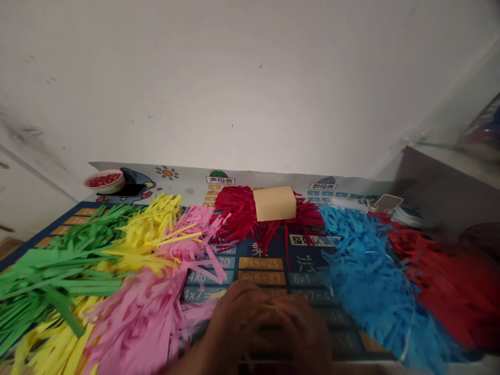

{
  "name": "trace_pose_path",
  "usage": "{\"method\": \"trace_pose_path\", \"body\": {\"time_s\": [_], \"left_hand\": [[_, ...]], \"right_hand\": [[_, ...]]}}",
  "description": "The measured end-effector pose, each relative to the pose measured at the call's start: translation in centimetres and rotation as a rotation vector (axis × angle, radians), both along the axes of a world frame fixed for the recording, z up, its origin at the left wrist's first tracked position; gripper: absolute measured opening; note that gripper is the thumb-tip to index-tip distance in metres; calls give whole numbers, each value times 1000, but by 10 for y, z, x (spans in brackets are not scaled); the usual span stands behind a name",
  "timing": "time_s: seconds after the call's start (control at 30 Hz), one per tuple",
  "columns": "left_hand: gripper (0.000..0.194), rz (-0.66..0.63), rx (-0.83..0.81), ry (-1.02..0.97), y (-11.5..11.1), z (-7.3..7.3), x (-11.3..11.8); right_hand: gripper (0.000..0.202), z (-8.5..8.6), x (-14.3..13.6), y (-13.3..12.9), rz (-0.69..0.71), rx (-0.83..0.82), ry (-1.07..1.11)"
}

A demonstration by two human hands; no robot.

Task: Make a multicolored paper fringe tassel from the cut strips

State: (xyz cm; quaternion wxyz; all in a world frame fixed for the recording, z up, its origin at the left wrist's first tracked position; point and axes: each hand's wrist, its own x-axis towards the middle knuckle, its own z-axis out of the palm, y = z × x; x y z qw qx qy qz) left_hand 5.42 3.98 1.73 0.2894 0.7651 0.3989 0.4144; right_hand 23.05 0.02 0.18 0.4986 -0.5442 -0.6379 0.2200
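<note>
My left hand (236, 317) and my right hand (302, 323) meet at the near edge of the table, both smeared by motion. Their fingers are curled and pressed together around a narrow yellow paper strip (269, 307), of which only a sliver shows between the fingertips. More yellow sticks out left of my left hand. Nearest on that side is a heap of pink paper strips (136, 317); blue paper strips (367, 265) lie to the right of my right hand. Beyond the hands, a tan paper piece (274, 203) rests on dark red paper strips (236, 213).
Green strips (50, 281) and yellow strips (146, 234) spread over the left side, red strips (449, 281) over the right. A bowl of red bits (103, 181) stands at the back left beside a dark phone-like slab (132, 190). The printed mat (261, 264) meets a white wall.
</note>
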Motion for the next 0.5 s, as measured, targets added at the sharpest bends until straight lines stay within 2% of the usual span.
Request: {"method": "trace_pose_path", "body": {"time_s": [0.1, 0.17, 0.37, 0.43, 0.5], "left_hand": [[9, -22, 181, -6, -3, -2, 2], [13, -46, 234, 12, -3, -2, 3], [11, -65, 265, 52, -1, 1, 4], [7, -64, 259, 64, 2, -3, 6], [7, -51, 183, 81, 8, -10, 8]], "right_hand": [[25, 6, -3, -1, -5, 70, -68], [26, 8, -3, 0, 3, 109, -85], [14, 8, -3, -2, -14, 124, -46], [14, 7, -9, -4, -45, 120, -37], [19, 5, -15, -4, -64, 99, -12]]}}
